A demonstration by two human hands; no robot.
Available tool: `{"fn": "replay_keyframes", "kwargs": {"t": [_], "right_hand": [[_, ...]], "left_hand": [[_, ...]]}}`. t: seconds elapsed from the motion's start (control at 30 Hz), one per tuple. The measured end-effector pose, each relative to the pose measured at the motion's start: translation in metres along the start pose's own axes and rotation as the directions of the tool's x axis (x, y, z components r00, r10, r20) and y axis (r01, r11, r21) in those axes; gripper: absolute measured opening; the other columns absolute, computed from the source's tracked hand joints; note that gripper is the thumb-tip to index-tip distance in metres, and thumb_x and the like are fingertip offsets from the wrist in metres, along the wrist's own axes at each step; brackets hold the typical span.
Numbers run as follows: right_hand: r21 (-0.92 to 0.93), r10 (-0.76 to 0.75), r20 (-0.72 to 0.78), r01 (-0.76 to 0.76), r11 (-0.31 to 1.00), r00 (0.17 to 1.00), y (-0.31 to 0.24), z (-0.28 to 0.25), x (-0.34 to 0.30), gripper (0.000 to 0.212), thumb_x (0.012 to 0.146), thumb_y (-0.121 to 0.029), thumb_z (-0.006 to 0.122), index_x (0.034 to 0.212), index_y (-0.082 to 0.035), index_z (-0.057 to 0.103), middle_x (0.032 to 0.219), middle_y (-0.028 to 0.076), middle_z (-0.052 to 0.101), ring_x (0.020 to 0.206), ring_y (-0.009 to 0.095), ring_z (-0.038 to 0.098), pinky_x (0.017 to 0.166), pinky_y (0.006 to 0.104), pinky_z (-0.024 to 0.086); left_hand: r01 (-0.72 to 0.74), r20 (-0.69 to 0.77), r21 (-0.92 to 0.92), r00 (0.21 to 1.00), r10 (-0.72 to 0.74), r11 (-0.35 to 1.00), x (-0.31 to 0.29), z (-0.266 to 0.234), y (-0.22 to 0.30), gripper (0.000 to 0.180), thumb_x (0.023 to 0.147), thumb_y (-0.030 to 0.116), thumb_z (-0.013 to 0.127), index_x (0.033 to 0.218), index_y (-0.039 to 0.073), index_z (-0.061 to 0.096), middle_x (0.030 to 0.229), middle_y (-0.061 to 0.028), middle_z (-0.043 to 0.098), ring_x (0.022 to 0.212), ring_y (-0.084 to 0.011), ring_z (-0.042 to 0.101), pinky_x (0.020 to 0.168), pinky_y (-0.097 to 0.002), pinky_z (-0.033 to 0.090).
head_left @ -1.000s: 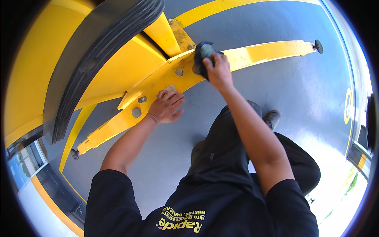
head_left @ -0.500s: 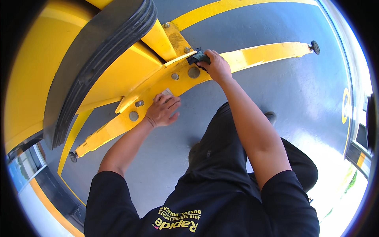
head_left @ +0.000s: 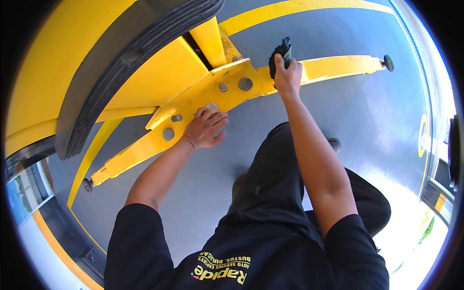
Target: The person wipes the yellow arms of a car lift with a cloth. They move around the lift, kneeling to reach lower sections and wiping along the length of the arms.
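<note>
A yellow car-lift carriage point(head_left: 235, 99) with round pins and bolts lies across the upper middle. My left hand point(head_left: 208, 128) rests on its lower edge, fingers loosely spread, over a small pale label point(head_left: 211, 105) that they partly cover. In my right hand point(head_left: 289, 79) is a crumpled dark rag point(head_left: 278, 54), held above where the carriage meets the right lift arm point(head_left: 333, 68). Whether the rag touches the metal I cannot tell. Another yellow lift arm point(head_left: 128, 159) slants down to the left.
A yellow lift column point(head_left: 145, 79) with a ribbed black rubber strip point(head_left: 104, 72) fills the upper left. Round black pads point(head_left: 387, 63) end the lift arms. Grey floor point(head_left: 338, 116) with yellow painted lines point(head_left: 290, 12) surrounds the lift. My bent leg point(head_left: 270, 169) is below.
My right hand has moved right with the rag, from the carriage's upper edge to the base of the right arm. My left hand stays beside the label. The view has shifted slightly.
</note>
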State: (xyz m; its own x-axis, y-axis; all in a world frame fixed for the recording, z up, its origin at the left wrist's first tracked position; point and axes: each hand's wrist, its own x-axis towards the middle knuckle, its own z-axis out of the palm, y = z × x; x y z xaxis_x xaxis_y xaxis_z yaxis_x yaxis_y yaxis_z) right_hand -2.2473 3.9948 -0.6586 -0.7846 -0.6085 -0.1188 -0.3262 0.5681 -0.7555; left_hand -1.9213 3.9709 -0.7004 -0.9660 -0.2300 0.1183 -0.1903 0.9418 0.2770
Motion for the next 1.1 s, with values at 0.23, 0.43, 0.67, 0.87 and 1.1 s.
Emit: {"fn": "replay_keyframes", "kwargs": {"t": [0.23, 0.43, 0.67, 0.87, 1.1], "right_hand": [[-0.157, -0.364, 0.187, 0.394, 0.906, 0.912, -0.040, 0.057, -0.047, 0.084, 0.077, -0.037, 0.096, 0.143, -0.005, 0.054, 0.141, 0.019, 0.049, 0.134, 0.040, 0.054, 0.112, 0.0497, 0.050], [-0.212, -0.449, 0.331, 0.529, 0.822, 0.830, -0.039, 0.052, -0.018, 0.073, 0.071, -0.036, 0.100, 0.126, -0.011, 0.059, 0.129, 0.012, 0.055, 0.120, 0.038, 0.064, 0.094, 0.0485, 0.059], [-0.078, -0.348, 0.398, 0.410, 0.909, 0.848, -0.024, 0.046, 0.010, 0.073, 0.069, -0.033, 0.100, 0.127, -0.016, 0.061, 0.126, 0.010, 0.060, 0.110, 0.038, 0.070, 0.090, 0.0490, 0.060], [-0.133, -0.482, 0.289, 0.533, 0.835, 0.827, -0.042, 0.048, -0.006, 0.097, 0.060, -0.044, 0.103, 0.140, -0.020, 0.054, 0.130, 0.012, 0.059, 0.114, 0.039, 0.070, 0.094, 0.0491, 0.058], [-0.029, -0.353, 0.321, 0.382, 0.924, 0.879, -0.030, 0.050, -0.006, 0.094, 0.060, -0.044, 0.104, 0.136, -0.017, 0.056, 0.130, 0.010, 0.061, 0.117, 0.035, 0.069, 0.095, 0.0463, 0.058]], "left_hand": [[-0.005, -0.019, 0.001, 1.000, 0.005, 1.000, 0.002, -0.002, -0.001, 0.035, 0.088, 0.032, 0.075, 0.118, 0.017, 0.065, 0.133, 0.0016, 0.064, 0.128, -0.0235, 0.054, 0.109, -0.0469, 0.040], [0.005, -0.020, -0.023, 1.000, -0.006, 1.000, 0.003, -0.001, -0.001, 0.034, 0.088, 0.033, 0.075, 0.116, 0.018, 0.067, 0.132, 0.0018, 0.064, 0.127, -0.0232, 0.054, 0.108, -0.0464, 0.039], [0.015, -0.004, -0.025, 1.000, -0.015, 1.000, 0.002, -0.001, 0.000, 0.036, 0.086, 0.033, 0.077, 0.118, 0.018, 0.067, 0.132, 0.0021, 0.064, 0.127, -0.0226, 0.054, 0.108, -0.0461, 0.039], [0.011, -0.011, 0.006, 1.000, -0.011, 1.000, 0.005, -0.001, 0.001, 0.037, 0.085, 0.033, 0.077, 0.118, 0.019, 0.067, 0.131, 0.0029, 0.065, 0.128, -0.0221, 0.054, 0.109, -0.0451, 0.038], [0.013, 0.011, 0.032, 1.000, -0.013, 0.999, 0.006, -0.002, 0.002, 0.033, 0.087, 0.035, 0.074, 0.114, 0.018, 0.069, 0.129, 0.0050, 0.065, 0.126, -0.0183, 0.053, 0.108, -0.0417, 0.038]]}}
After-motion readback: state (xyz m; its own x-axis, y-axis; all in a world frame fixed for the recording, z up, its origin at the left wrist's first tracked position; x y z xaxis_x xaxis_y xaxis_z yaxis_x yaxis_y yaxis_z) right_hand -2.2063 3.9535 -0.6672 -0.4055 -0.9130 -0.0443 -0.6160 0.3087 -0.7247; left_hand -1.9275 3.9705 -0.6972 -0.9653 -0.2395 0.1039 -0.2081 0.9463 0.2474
